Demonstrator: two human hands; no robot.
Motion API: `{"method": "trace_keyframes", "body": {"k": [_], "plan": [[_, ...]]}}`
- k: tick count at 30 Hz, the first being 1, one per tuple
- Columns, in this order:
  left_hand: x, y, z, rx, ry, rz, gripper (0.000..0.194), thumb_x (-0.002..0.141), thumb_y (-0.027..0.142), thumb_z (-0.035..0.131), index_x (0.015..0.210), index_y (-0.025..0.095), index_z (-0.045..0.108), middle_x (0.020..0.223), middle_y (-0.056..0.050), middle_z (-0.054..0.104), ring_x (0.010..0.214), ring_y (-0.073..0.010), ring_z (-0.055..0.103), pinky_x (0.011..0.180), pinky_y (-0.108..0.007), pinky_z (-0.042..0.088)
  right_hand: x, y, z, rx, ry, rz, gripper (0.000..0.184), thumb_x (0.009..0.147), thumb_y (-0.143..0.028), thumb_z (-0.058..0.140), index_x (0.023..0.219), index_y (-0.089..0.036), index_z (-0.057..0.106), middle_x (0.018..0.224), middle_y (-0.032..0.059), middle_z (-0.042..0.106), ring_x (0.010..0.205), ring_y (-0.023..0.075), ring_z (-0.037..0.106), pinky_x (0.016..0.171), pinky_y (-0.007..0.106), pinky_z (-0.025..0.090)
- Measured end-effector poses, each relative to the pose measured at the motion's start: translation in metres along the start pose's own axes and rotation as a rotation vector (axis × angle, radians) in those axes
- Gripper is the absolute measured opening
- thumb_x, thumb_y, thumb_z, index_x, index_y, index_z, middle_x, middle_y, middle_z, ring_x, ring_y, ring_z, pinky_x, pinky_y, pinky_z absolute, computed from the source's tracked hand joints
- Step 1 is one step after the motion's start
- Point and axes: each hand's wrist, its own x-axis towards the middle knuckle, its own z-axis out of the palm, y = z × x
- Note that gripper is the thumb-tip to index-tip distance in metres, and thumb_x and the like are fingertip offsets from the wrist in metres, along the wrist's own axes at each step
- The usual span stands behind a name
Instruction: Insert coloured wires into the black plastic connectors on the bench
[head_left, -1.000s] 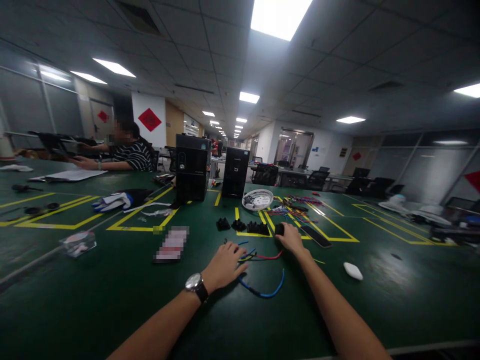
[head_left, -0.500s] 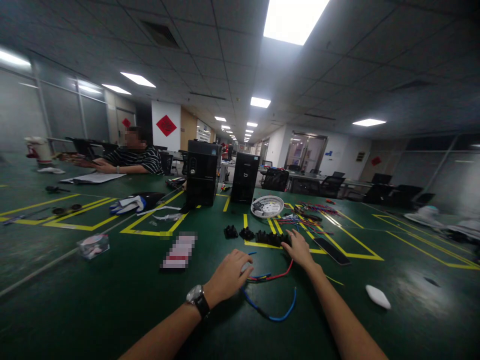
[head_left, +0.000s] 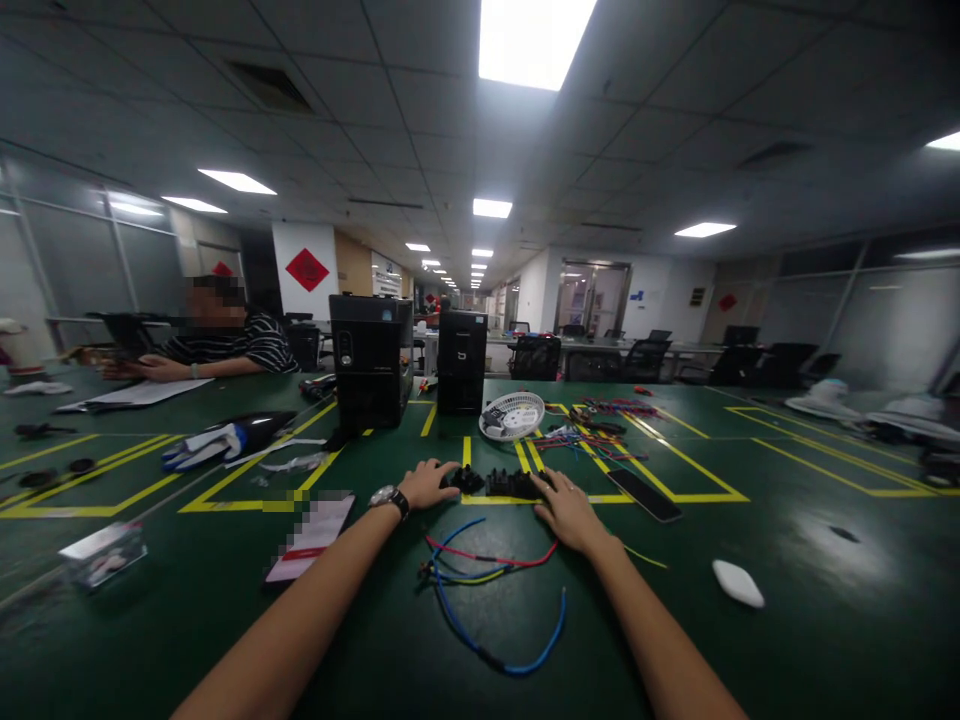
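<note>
A short row of small black plastic parts (head_left: 511, 484) lies on the green table between my hands; their exact kind is too dark to tell. At its left end my left hand (head_left: 429, 484), with a watch on the wrist, has its fingers apart against the nearest black piece (head_left: 469, 481). My right hand (head_left: 568, 512) rests at the other end, fingers spread and touching the last part. Nearer to me lies a loose bundle of wires (head_left: 491, 655), blue, red and yellow, bare of either hand.
A white basket (head_left: 512, 416), many coloured wires (head_left: 600, 440) and a dark phone-like slab (head_left: 645, 495) lie beyond. Two black computer towers (head_left: 367, 375) stand behind. A white rounded object (head_left: 738, 583) is at right, a clear box (head_left: 103, 555) at left. A person sits far left.
My left hand has moved from the wires forward to the left end of the black parts, uncovering the wire bundle. My right hand stays at the right end. The view has shifted.
</note>
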Motion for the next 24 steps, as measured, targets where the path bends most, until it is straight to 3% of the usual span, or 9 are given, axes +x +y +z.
{"method": "trace_keyframes", "body": {"k": [7,12,15,20,24], "plan": [[0.003,0.020,0.016,0.068,0.028,0.070,0.042,0.082,0.046,0.050,0.119,0.025,0.052,0.117,-0.013,0.054,0.108,-0.0316,0.050,0.086,-0.046,0.041,-0.002,-0.002,-0.006,0.035,0.011,0.058,0.053,0.088,-0.031,0.051,0.140,-0.025,0.041,0.146,0.0132,0.037,0.128,0.0298,0.040,0.101,0.044,0.035],[0.012,0.042,0.025,0.014,0.021,0.123,0.034,0.081,0.040,0.053,0.107,0.018,0.053,0.109,-0.013,0.056,0.103,-0.0286,0.051,0.088,-0.039,0.041,-0.010,0.018,-0.019,-0.088,0.057,0.498,0.050,0.087,-0.020,0.043,0.136,-0.016,0.045,0.135,0.0196,0.045,0.120,0.0332,0.046,0.090,0.045,0.042],[0.015,0.046,0.030,-0.007,0.002,0.165,0.036,0.078,0.034,0.056,0.110,0.017,0.052,0.112,-0.013,0.056,0.106,-0.0283,0.051,0.093,-0.040,0.039,-0.016,0.031,-0.022,-0.114,-0.013,0.611,0.039,0.088,-0.023,0.040,0.121,-0.014,0.059,0.122,0.0200,0.055,0.116,0.0335,0.049,0.087,0.046,0.043],[0.002,0.029,0.021,-0.124,-0.035,0.219,0.058,0.072,0.030,0.061,0.126,0.014,0.046,0.130,-0.017,0.047,0.118,-0.0272,0.046,0.101,-0.037,0.035,-0.016,0.039,-0.024,-0.096,-0.047,0.607,0.034,0.090,-0.021,0.037,0.110,-0.016,0.064,0.116,0.0179,0.059,0.108,0.0283,0.057,0.079,0.037,0.047],[-0.019,0.007,0.006,-0.175,-0.008,0.204,0.058,0.067,0.038,0.069,0.118,0.015,0.055,0.117,-0.015,0.056,0.111,-0.0291,0.050,0.099,-0.040,0.036,-0.015,0.040,-0.028,-0.053,-0.058,0.622,0.032,0.088,-0.019,0.038,0.106,-0.012,0.065,0.106,0.0203,0.063,0.100,0.0288,0.062,0.077,0.037,0.047]]}}
